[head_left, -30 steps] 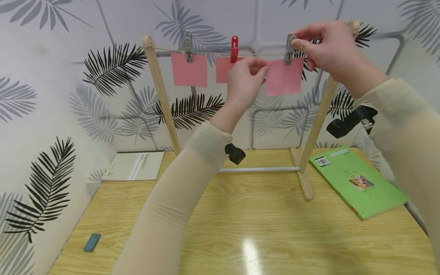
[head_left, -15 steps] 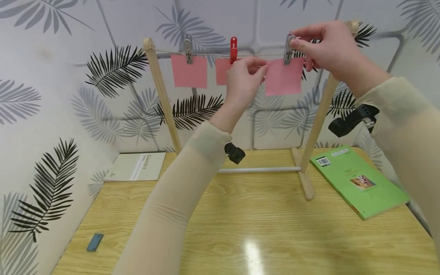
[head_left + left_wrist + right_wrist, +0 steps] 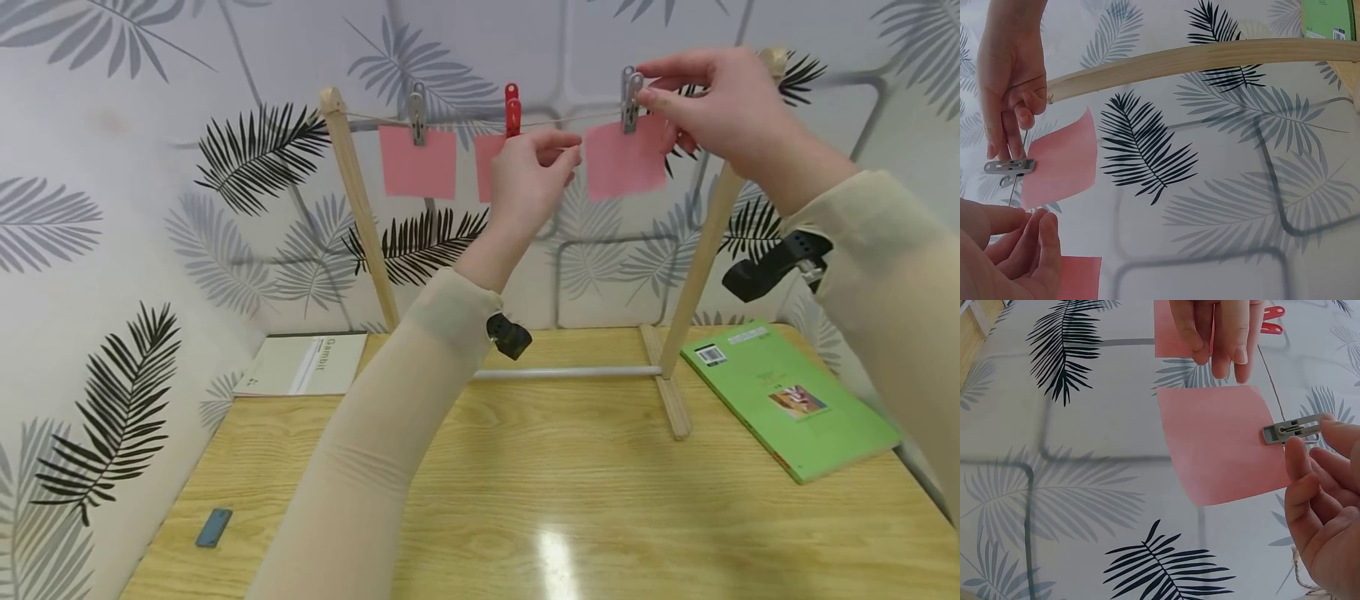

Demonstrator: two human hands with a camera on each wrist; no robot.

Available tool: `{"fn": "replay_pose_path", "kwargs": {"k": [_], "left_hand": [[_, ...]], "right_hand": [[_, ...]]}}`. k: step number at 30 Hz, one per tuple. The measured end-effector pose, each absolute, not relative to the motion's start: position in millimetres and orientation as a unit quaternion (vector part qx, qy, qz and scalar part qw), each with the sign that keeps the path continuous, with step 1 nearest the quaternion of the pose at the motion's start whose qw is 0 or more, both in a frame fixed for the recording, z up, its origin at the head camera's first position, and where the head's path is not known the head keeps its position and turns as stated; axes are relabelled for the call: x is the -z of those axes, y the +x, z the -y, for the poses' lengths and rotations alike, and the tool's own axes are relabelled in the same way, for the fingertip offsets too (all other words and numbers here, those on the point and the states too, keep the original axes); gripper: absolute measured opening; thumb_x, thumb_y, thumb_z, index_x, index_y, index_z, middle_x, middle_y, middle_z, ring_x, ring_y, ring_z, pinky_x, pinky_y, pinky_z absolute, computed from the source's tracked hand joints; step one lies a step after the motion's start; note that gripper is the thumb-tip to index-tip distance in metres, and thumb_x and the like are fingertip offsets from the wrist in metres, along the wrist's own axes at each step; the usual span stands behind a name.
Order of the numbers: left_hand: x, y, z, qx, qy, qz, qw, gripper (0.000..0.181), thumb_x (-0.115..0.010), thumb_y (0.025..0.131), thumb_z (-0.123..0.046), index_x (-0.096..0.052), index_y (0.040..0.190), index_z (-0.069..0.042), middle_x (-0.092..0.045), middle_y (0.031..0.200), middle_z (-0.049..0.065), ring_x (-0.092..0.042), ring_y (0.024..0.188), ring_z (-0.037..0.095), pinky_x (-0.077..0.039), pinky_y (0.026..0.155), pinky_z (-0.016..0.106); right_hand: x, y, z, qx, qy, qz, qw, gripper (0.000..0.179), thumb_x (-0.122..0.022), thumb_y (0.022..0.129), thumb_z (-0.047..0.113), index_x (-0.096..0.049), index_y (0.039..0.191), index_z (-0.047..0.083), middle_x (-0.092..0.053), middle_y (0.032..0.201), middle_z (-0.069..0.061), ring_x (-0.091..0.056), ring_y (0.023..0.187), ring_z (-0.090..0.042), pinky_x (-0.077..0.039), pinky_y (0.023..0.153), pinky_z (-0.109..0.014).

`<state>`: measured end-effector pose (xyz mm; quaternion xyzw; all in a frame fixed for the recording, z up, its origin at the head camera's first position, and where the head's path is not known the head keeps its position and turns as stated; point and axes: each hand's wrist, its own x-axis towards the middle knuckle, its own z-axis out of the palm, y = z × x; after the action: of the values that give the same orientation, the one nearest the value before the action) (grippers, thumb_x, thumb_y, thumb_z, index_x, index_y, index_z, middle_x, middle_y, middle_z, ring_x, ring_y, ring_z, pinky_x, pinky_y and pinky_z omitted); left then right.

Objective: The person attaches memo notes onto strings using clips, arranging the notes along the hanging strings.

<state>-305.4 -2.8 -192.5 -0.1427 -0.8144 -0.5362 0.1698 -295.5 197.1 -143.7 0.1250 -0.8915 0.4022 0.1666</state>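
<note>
My right hand (image 3: 731,104) holds a grey clothespin (image 3: 631,102) at the handles, thumb on one side in the right wrist view. The clothespin bites the top edge of a pink paper square (image 3: 1219,444) at the string. Just off the left edge of that paper is my left hand (image 3: 528,175), its fingers loosely bent with nothing between them; the right wrist view shows a small gap. Behind this hand hangs another pink paper (image 3: 487,167), partly covered, under a red clothespin (image 3: 513,108). A third pink paper (image 3: 418,171) hangs at left from a grey clothespin (image 3: 417,117).
The string (image 3: 468,122) runs between two wooden posts (image 3: 360,200) of a frame joined by a pale crossbar (image 3: 566,372). On the wooden table (image 3: 525,483) lie a green book (image 3: 787,408) at right, a white notebook (image 3: 303,364) at back left and a small blue-grey block (image 3: 213,527).
My left fingers have let go of the right paper, and a gap has opened between them. The right paper and its clothespin have risen slightly. The clothespin's handle ends look farther apart.
</note>
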Motion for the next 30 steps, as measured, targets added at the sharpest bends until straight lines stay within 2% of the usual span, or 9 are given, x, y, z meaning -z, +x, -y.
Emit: {"fn": "replay_pose_path", "kwargs": {"k": [7,12,20,24,30], "left_hand": [[198,-307,13,0.557,-0.145,0.801,0.167,0.019,-0.066,0.095,-0.013,-0.075,0.111,-0.007,-0.077,0.098,0.007,-0.072,0.081,0.011,-0.053,0.073,0.013],[203,-303,21,0.542,-0.147,0.811,0.165,0.019,-0.066,0.096,-0.017,-0.075,0.110,-0.009,-0.076,0.098,0.006,-0.071,0.080,0.014,-0.053,0.074,0.016],[216,-290,39,0.509,-0.176,0.827,0.161,0.021,-0.065,0.097,-0.022,-0.074,0.112,-0.010,-0.075,0.100,0.005,-0.068,0.083,0.013,-0.052,0.072,0.022],[223,-283,49,0.488,-0.192,0.836,0.161,0.022,-0.065,0.097,-0.025,-0.073,0.113,-0.012,-0.074,0.103,0.003,-0.067,0.090,0.012,-0.051,0.079,0.021],[233,-273,68,0.472,-0.188,0.847,0.155,0.023,-0.066,0.096,-0.029,-0.072,0.114,-0.016,-0.073,0.103,0.000,-0.066,0.093,0.011,-0.052,0.083,0.025]], "right_hand": [[143,-291,-205,-0.447,0.130,0.868,0.171,0.046,-0.058,0.099,0.034,-0.054,0.143,0.021,-0.059,0.103,0.013,-0.058,0.058,-0.004,-0.046,0.056,-0.013],[143,-283,-211,-0.525,0.145,0.820,0.173,0.044,-0.057,0.099,0.030,-0.055,0.141,0.019,-0.061,0.115,0.008,-0.063,0.063,-0.005,-0.048,0.056,-0.011],[155,-265,-216,-0.555,0.172,0.791,0.190,0.041,-0.059,0.099,0.023,-0.056,0.139,0.014,-0.062,0.113,0.006,-0.064,0.066,-0.008,-0.049,0.055,-0.013],[171,-256,-218,-0.533,0.177,0.806,0.187,0.041,-0.059,0.099,0.023,-0.057,0.139,0.013,-0.065,0.113,0.006,-0.066,0.065,-0.007,-0.050,0.056,-0.014],[197,-248,-217,-0.538,0.195,0.805,0.157,0.040,-0.060,0.099,0.022,-0.058,0.137,0.009,-0.070,0.108,0.007,-0.067,0.063,-0.010,-0.052,0.053,-0.018]]}}
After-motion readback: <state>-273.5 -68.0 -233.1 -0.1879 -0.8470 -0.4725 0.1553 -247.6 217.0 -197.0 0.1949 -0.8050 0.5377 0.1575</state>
